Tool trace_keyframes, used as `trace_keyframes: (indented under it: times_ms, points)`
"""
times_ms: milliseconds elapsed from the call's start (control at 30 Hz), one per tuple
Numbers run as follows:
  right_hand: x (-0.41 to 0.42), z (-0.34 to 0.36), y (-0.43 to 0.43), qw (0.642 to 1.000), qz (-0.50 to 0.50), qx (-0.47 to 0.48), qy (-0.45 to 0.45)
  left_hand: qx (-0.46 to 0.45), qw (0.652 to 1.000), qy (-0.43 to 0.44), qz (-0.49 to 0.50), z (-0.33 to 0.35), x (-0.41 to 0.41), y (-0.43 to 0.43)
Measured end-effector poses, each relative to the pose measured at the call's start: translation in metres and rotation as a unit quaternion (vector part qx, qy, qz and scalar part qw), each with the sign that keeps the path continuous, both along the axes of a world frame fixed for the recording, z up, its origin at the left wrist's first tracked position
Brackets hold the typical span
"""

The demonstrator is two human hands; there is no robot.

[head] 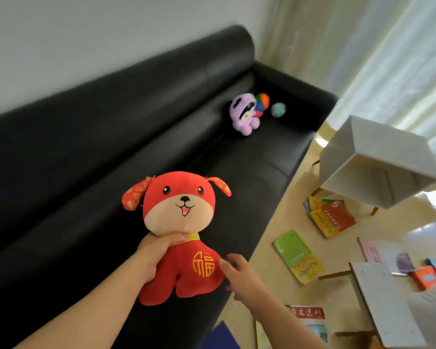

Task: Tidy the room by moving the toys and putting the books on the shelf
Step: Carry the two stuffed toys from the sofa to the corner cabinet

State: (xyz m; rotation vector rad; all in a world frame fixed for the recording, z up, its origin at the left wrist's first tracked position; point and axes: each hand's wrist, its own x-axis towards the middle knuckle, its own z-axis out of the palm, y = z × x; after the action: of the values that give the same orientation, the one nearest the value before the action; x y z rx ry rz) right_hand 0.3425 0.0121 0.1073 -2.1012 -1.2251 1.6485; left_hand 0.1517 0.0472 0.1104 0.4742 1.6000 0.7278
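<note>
A red plush dog [180, 222] with a beige face and a gold character on its belly is upright over the black sofa [111, 147]. My left hand [156, 255] grips it round the neck. My right hand [239, 275] is beside its right flank with relaxed fingers, fingertips at the plush's edge. At the sofa's far end lie a purple plush [243, 114], a multicoloured fuzzy ball [261, 103] and a small teal ball [278, 109]. Several books lie on the floor: a green-and-yellow one [298, 255], a red-and-yellow stack [331, 216] and one with red characters [308, 317].
A white open shelf unit [378, 159] on wooden legs stands to the right of the sofa by pale curtains [363, 59]. A second white shelf [385, 301] with several books beside it is at the lower right. The floor is beige.
</note>
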Motion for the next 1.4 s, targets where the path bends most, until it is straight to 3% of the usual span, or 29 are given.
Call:
trace_keyframes:
  times_ms: [167,333,633,800,1133,1400]
  points:
    - [0.086,0.039,-0.017,0.997,-0.055,0.058,-0.004,0.074,0.997,0.005,0.005,0.044,0.079,-0.001]
    - [0.169,0.062,-0.042,0.993,-0.079,0.06,-0.064,0.121,0.992,0.032,-0.008,0.071,0.152,-0.006]
    - [0.231,0.087,-0.015,0.991,-0.069,0.082,-0.079,0.169,0.981,0.093,-0.024,0.093,0.193,0.03]
    - [0.247,0.091,0.056,0.989,-0.06,0.102,-0.088,0.177,0.977,0.117,-0.019,0.084,0.192,0.097]
    - [0.25,0.098,0.287,0.987,-0.027,0.133,-0.085,0.162,0.978,0.125,0.03,0.073,0.205,0.293]
    - [0.234,0.077,0.426,0.995,0.02,0.087,-0.051,0.12,0.962,0.227,0.092,0.08,0.177,0.386]
